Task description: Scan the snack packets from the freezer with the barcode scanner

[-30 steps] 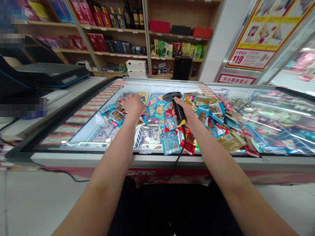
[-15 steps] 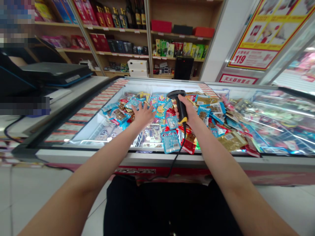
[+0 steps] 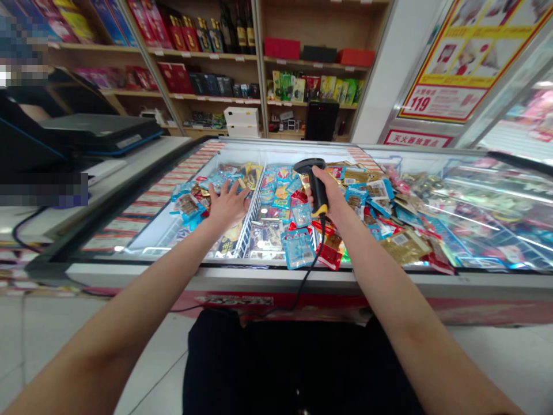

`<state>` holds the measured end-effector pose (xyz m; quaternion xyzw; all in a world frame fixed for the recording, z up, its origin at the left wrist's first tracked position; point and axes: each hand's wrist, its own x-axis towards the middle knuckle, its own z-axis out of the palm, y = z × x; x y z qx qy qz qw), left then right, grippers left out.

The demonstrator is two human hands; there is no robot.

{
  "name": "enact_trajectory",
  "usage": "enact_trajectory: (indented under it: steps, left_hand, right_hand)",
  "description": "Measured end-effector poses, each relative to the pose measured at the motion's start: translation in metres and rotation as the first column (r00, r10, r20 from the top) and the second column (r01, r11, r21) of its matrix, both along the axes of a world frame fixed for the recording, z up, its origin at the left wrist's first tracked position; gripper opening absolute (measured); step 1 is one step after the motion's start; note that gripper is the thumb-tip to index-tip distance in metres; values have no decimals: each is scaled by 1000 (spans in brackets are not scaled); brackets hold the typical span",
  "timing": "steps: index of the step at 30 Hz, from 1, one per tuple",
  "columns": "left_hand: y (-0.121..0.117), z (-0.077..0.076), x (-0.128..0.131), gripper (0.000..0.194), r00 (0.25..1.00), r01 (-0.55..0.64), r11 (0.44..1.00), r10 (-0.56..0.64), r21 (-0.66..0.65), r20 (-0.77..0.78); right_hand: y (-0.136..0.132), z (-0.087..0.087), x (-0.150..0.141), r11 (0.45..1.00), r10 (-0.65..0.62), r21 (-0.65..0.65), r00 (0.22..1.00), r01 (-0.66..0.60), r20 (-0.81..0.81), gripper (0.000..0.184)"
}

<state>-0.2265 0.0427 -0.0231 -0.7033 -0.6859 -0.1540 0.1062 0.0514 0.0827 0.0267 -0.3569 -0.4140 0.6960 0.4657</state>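
Two hands reach over a shop freezer (image 3: 367,279). The right hand (image 3: 324,193) is shut tight around a black scanner (image 3: 307,167), with the fingers wrapped on the handle and the head of the scanner sticking out past them. That is a good, firm hold, and it keeps the head clear of the fingers. A black cord (image 3: 307,276) hangs from the scanner and drops over the freezer's front edge. The left hand (image 3: 227,207) is open and empty, with the fingers spread wide. It is over the packs (image 3: 190,204) in the left bin, but I cannot tell if it touches them. A wire divider (image 3: 249,216) keeps that bin apart from the middle one. Blue, red and gold packs lie in heaps in the bins. A blue pack (image 3: 298,249) lies just below the right hand. Glass lids (image 3: 488,213) cover the right end, with more packs under them. Wood shelves (image 3: 302,60) with boxes stand behind the freezer.
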Motion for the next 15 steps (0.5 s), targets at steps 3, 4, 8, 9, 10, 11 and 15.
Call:
enact_trajectory:
  steps: [3, 4, 8, 9, 10, 11, 15]
  left_hand:
    - [-8, 2, 26, 56, 995, 96, 995, -95, -18, 22]
    - [-13, 2, 39, 58, 983, 178, 982, -176, -58, 42]
    - [-42, -6, 89, 72, 825, 565, 810, -558, -156, 87]
    - [-48, -9, 98, 76, 782, 621, 763, -616, -176, 89]
    - [-53, -12, 105, 77, 753, 654, 732, -652, -190, 83]
    - [-56, -15, 109, 76, 741, 667, 718, -668, -197, 72]
    - [-42, -18, 109, 68, 756, 645, 735, -654, -206, 33]
  right_hand:
    - [1, -1, 0, 1000, 1, 10, 1000, -1, 3, 43]
    - [1, -1, 0, 1000, 1, 10, 1000, -1, 7, 44]
    - [4, 1, 3, 1000, 1, 1, 1000, -1, 22, 45]
    - [5, 1, 4, 1000, 5, 0, 1000, -5, 23, 45]
    - [5, 2, 4, 1000, 11, -1, 1000, -11, 22, 46]
    - [6, 2, 5, 1000, 13, 1, 1000, -13, 19, 47]
    - [5, 4, 6, 1000, 8, 11, 1000, -8, 27, 48]
